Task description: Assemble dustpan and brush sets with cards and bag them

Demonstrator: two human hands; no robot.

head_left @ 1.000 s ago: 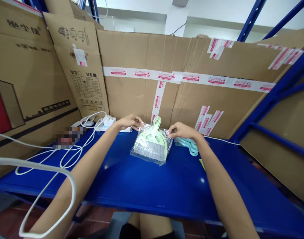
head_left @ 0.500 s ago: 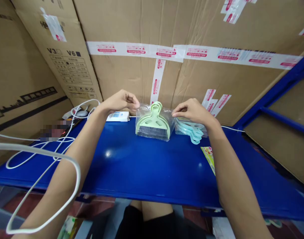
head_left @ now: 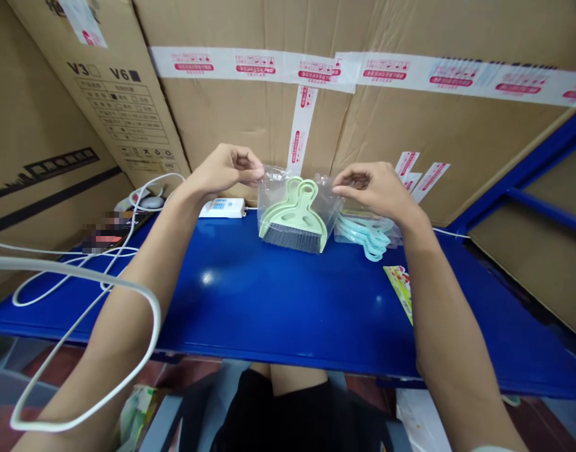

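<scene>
A clear plastic bag (head_left: 274, 188) hangs between my two hands, pinched at its upper corners. My left hand (head_left: 233, 168) grips the left corner, and my right hand (head_left: 370, 187) grips the right one. Inside the bag is a light green dustpan (head_left: 294, 191) with a matching hand brush (head_left: 291, 237), its dark grey bristles pointing down toward the table. Just right of the bag, partly behind my right hand, lies a light blue brush and dustpan set (head_left: 367, 235) in clear wrapping.
The blue table (head_left: 269, 307) backs onto cardboard walls (head_left: 240, 119) with printed tape. A white power strip (head_left: 222, 208) sits at the back left. White cables (head_left: 80, 256) loop across the left, one close in front of my left arm. A colourful packet (head_left: 399, 289) lies near my right forearm.
The upper part of the bag is stretched wider and higher between my hands. The green set inside has tilted, its two handles now further apart. The view has dipped slightly.
</scene>
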